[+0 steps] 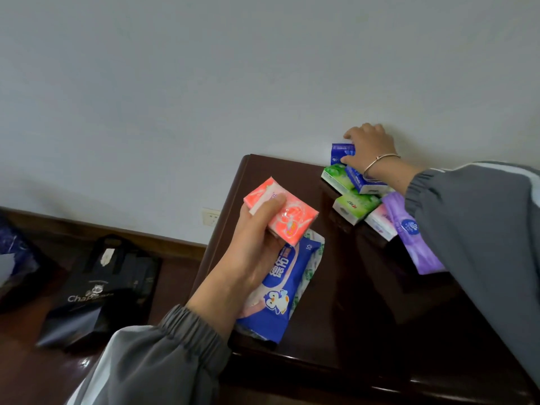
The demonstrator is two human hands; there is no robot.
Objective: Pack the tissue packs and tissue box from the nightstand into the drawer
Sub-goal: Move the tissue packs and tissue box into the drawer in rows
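My left hand (257,244) grips an orange-pink tissue pack (287,219) just above the dark nightstand (350,302). Under that hand lies a large blue and white wipes pack (280,293) near the left edge. My right hand (369,147) reaches to the back by the wall, its fingers closed over a small blue tissue pack (340,152). Around it lie another blue pack (358,181), two green packs (336,176) (353,207), a pale pink pack (380,222) and a long purple pack (409,232). No drawer is in view.
A white wall rises behind the nightstand, with a socket (211,216) low on it. On the wooden floor at the left stands a black paper bag (99,290). A dark blue object (14,252) sits at the far left edge.
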